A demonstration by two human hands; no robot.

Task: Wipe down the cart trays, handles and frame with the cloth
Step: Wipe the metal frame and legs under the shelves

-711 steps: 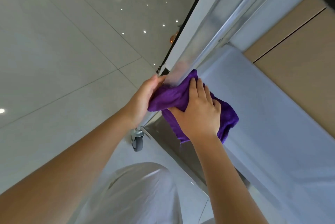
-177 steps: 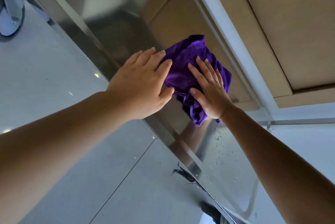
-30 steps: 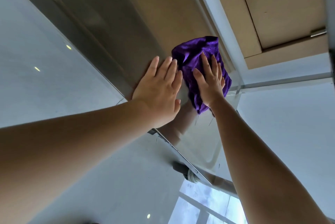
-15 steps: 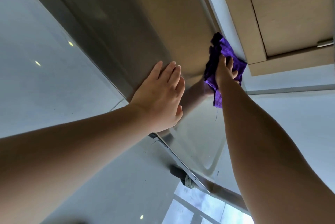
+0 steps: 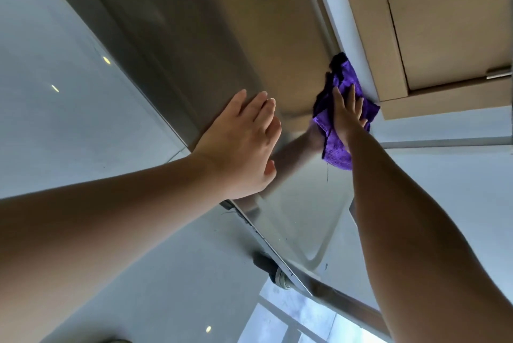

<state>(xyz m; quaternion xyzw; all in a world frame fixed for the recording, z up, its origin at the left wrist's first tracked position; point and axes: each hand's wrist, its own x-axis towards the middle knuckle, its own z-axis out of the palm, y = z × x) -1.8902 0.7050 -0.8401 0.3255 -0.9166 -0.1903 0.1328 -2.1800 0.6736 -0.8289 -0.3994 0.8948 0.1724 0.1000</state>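
Glossy pale tiled floor (image 5: 69, 109), ceiling lights mirrored as small bright spots. Smooth tan wood-look cabinet (image 5: 444, 23), flat panels, thin dark seams. Brushed stainless cart tray (image 5: 222, 23), long, shallow, rounded inner corners, surface reflecting forearm. Left hand (image 5: 238, 145) flat on tray near its floor-side rim, fingers straight, holding nothing. Right hand (image 5: 345, 117) fingers spread, pressing fuzzy purple microfibre cloth (image 5: 337, 148), crumpled, against tray's far edge beside cabinet. Small dark caster wheel (image 5: 274, 270) under tray corner.
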